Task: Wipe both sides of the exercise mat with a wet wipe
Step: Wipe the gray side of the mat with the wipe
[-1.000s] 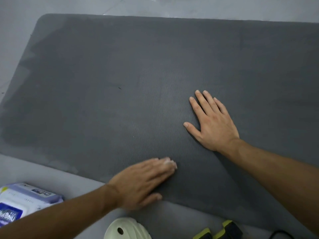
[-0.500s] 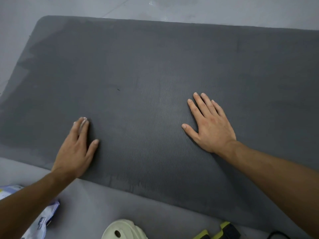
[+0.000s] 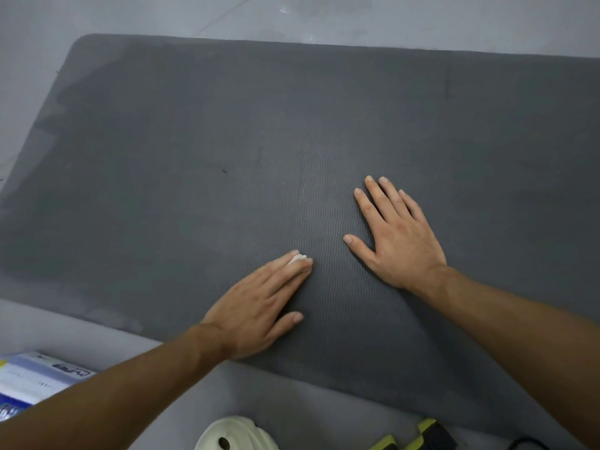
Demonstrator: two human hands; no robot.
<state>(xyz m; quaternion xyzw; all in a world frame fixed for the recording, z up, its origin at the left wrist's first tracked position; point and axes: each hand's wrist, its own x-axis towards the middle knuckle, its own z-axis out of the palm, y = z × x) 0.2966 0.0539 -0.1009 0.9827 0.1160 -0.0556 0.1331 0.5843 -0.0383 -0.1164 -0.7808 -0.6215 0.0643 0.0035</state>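
Note:
A dark grey ribbed exercise mat [image 3: 194, 151] lies flat on the floor and fills most of the view. Its left part looks darker and damp in patches. My left hand [image 3: 256, 306] lies flat near the mat's front edge, fingers straight, pressing a white wet wipe [image 3: 297, 258] against the mat; only a small bit of the wipe shows past the fingertips. My right hand [image 3: 396, 235] rests flat on the mat just right of it, fingers spread, holding nothing.
A blue and white pack of wipes [image 3: 35, 381] lies on the grey floor at the lower left. A cream round object [image 3: 233, 433] and a black and yellow-green item [image 3: 418, 436] sit at the bottom edge. Bare floor [image 3: 422, 17] runs behind the mat.
My left hand swept left across the mat with the wipe, then came back right to a spot beside my right hand. My right hand has stayed put.

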